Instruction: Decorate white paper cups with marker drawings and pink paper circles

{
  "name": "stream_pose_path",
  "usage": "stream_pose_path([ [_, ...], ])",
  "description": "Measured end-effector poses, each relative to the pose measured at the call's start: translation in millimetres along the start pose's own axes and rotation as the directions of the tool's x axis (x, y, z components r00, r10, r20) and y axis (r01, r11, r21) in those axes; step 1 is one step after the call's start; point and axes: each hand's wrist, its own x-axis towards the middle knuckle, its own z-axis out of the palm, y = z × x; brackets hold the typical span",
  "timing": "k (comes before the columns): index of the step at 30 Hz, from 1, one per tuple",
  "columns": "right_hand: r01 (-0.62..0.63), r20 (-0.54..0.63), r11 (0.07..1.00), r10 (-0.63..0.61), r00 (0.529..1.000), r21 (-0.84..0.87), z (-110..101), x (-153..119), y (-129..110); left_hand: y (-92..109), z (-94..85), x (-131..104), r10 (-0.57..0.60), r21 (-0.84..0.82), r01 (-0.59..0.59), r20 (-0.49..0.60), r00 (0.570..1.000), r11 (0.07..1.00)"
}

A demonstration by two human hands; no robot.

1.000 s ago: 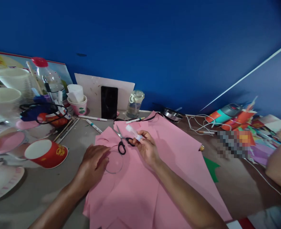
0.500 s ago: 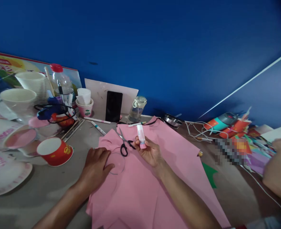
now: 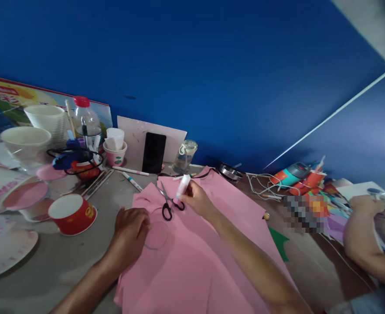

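A white glue stick (image 3: 183, 186) with a pink end is gripped in my right hand (image 3: 197, 199), tilted above the pink paper (image 3: 179, 270). Just below it lie scissors (image 3: 168, 205) with black handles, their blades pointing away from me. My left hand (image 3: 131, 231) rests at the left side of the paper with its fingers curled down; whatever is under the fingertips is hidden. Beside those fingers, a thin round outline (image 3: 157, 248) shows on the paper, either drawn or a clear disc; I cannot tell which.
On the left stand a red paper cup (image 3: 71, 218), stacked white cups (image 3: 45, 120) and a bottle (image 3: 84, 115). A phone (image 3: 154, 152) and a glass jar (image 3: 185, 157) are at the back. Cables (image 3: 257, 185) and another person's arm (image 3: 362, 240) are on the right.
The right hand has moved slightly left, tilting the glue stick over the scissors' handles. The left fingers and thumb, spread before, are now drawn together. The camera view has shifted a little.
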Motion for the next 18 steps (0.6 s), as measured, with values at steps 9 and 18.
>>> stream_pose_path([
  [9,-0.057,-0.338,0.921,-0.084,0.937,-0.387,35.5,87.6,8.6,10.5,-5.3,-3.7,-0.119,-0.266,0.124,0.036,0.992,0.956],
  [18,-0.127,-0.348,0.856,-0.064,0.935,-0.500,63.3,112.0,24.0,11.2,-7.9,-1.1,-0.182,-0.345,0.168,-0.007,0.983,0.924],
])
